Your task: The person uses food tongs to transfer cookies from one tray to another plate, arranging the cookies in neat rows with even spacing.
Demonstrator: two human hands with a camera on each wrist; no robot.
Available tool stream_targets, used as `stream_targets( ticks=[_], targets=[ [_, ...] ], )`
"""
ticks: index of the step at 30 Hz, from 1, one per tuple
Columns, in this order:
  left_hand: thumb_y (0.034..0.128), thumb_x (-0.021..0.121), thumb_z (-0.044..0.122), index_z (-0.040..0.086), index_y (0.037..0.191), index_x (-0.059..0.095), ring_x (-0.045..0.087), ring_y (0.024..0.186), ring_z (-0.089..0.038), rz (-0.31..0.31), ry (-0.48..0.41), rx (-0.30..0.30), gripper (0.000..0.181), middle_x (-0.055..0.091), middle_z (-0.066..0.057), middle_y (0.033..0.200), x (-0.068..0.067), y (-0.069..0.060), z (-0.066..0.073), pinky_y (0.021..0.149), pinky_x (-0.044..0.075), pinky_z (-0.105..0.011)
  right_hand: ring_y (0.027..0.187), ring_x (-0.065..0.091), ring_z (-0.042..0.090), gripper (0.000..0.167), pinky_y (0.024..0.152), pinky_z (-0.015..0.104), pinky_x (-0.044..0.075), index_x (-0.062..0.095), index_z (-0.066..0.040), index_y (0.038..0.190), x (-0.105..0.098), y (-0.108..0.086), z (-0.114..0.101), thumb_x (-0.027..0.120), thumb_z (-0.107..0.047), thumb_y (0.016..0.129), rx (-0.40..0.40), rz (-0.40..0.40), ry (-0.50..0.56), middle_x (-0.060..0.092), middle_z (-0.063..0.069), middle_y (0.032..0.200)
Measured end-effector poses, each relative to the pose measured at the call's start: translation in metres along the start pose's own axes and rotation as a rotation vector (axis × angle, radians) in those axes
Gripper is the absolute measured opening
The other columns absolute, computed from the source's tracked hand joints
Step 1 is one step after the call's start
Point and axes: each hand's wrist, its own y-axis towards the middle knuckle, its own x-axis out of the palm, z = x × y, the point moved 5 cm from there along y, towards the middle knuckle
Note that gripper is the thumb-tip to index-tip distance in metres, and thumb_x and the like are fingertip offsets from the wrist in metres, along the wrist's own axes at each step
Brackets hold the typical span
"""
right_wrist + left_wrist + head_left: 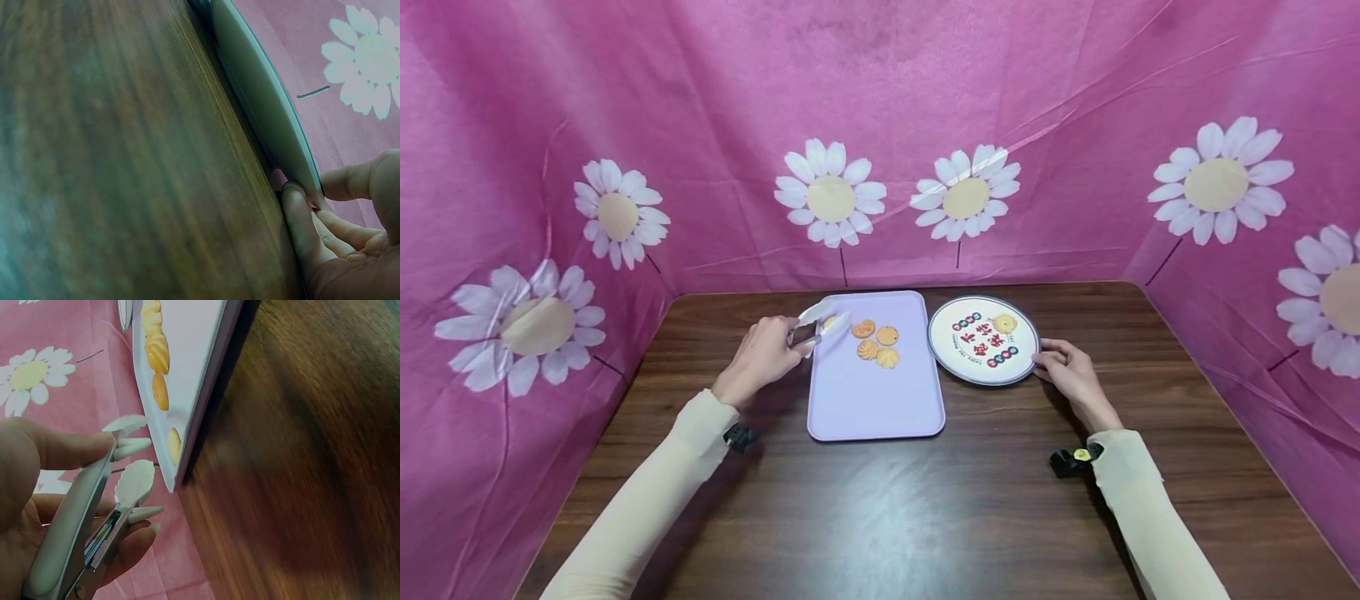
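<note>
My left hand [763, 354] grips a pair of food tongs [836, 324] with white scalloped tips at the tray's upper left. In the left wrist view the tong tips stand spread apart, and a cookie [174, 447] lies on the tray just beyond them. Several other cookies [867, 350] sit grouped in the upper middle of the lilac tray [876, 408]. Right of the tray is a round white plate [947, 354] with red lettering and a blue rim, bearing one cookie [1004, 324]. My right hand [1070, 372] pinches the plate's right rim between thumb and fingers.
Tray and plate lie side by side at the far part of a dark wooden table [1000, 500]. A pink cloth [880, 83] with white daisies hangs behind the table and along both sides. Small black devices [740, 437] are strapped at both wrists.
</note>
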Motion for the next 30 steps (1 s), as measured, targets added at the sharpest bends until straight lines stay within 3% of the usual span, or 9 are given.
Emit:
stream_targets(
  ticks=[12, 18, 22, 26, 30],
  targets=[
    [0.0897, 0.075, 0.017, 0.007, 0.078, 0.065, 0.036, 0.053, -0.016, -0.023, -0.003, -0.010, 0.018, 0.037, 0.004, 0.060, 0.010, -0.003, -0.003, 0.049, 0.028, -0.032, 0.088, 0.061, -0.013, 0.055, 0.083, 0.012, 0.056, 0.039, 0.007, 0.154, -0.001, 0.001, 0.001, 0.055, -0.017, 0.107, 0.022, 0.002, -0.004, 0.066, -0.016, 0.102],
    [0.0897, 0.076, 0.016, 0.007, 0.082, 0.067, 0.040, 0.055, -0.017, -0.034, -0.028, -0.001, 0.015, 0.038, 0.003, 0.061, 0.014, -0.003, -0.001, 0.049, 0.030, -0.032, 0.089, 0.060, -0.014, 0.056, 0.084, 0.012, 0.056, 0.038, 0.006, 0.155, 0.001, 0.002, 0.001, 0.052, -0.022, 0.109, 0.042, 0.001, -0.029, 0.066, 0.008, 0.125],
    [0.0908, 0.076, 0.018, 0.007, 0.081, 0.066, 0.043, 0.056, -0.018, -0.019, -0.021, 0.008, 0.019, 0.040, 0.002, 0.062, 0.015, -0.002, 0.000, 0.050, 0.031, -0.032, 0.091, 0.059, -0.014, 0.056, 0.086, 0.012, 0.056, 0.037, 0.004, 0.157, 0.002, 0.002, 0.001, 0.049, -0.025, 0.110, 0.055, -0.004, -0.040, 0.054, 0.025, 0.147],
    [0.0908, 0.077, 0.021, 0.007, 0.078, 0.063, 0.043, 0.055, -0.018, -0.006, 0.006, 0.000, 0.023, 0.040, 0.001, 0.062, 0.014, -0.002, -0.001, 0.049, 0.030, -0.033, 0.092, 0.058, -0.013, 0.059, 0.087, 0.012, 0.055, 0.035, 0.003, 0.158, 0.001, 0.002, 0.000, 0.045, -0.031, 0.111, 0.061, -0.013, -0.036, 0.047, 0.029, 0.154],
    [0.0901, 0.078, 0.023, 0.008, 0.078, 0.064, 0.043, 0.055, -0.018, -0.033, 0.012, -0.021, 0.023, 0.041, 0.000, 0.062, 0.014, -0.003, -0.002, 0.049, 0.031, -0.033, 0.093, 0.058, -0.012, 0.061, 0.087, 0.012, 0.055, 0.034, 0.004, 0.158, 0.001, 0.001, 0.000, 0.044, -0.033, 0.112, 0.059, -0.024, -0.029, 0.046, 0.030, 0.154]
  ],
)
